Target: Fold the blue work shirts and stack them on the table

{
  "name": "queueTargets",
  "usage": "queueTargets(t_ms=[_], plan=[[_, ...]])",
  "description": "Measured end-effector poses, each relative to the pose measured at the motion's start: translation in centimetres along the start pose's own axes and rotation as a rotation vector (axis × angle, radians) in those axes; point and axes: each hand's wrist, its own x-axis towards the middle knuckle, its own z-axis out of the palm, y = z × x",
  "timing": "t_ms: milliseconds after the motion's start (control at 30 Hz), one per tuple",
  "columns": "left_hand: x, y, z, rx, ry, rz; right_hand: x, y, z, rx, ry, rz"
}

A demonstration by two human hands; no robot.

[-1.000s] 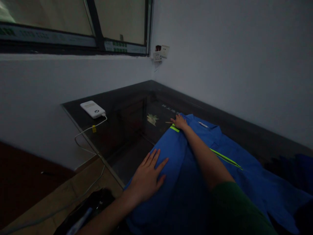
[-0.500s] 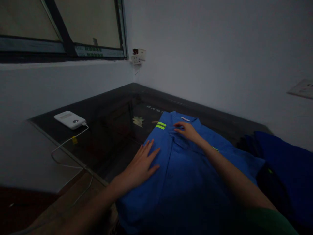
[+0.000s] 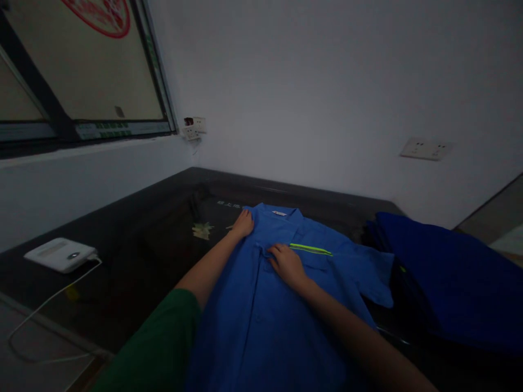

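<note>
A blue short-sleeved work shirt [image 3: 281,326] lies face up on the dark table, its collar and small white label at the far end. A yellow-green reflective strip runs across the chest. My left hand [image 3: 244,222] is closed on the shirt's left shoulder edge, fingers together. On the front placket, just below the strip's inner end, my right hand [image 3: 287,265] has its fingers bent onto the cloth, which bunches at the fingertips.
A stack of darker blue folded garments [image 3: 445,272] sits at the right. On the left of the black glossy table [image 3: 134,228] lies a white device [image 3: 61,255] with a white cable [image 3: 49,299]. Walls with sockets [image 3: 426,148] and a window [image 3: 102,65] border the table.
My left hand has moved from lying spread on the shirt's left side up to its shoulder and closed. My right hand has come lower on the placket. The view has turned right.
</note>
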Motion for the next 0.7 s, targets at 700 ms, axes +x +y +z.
queueTargets(t_ms=[700], plan=[[-2.3,-1.1,-1.4,-0.346,0.082,0.312,0.6,-1.1,-0.6,-0.001,-0.016,0.03]])
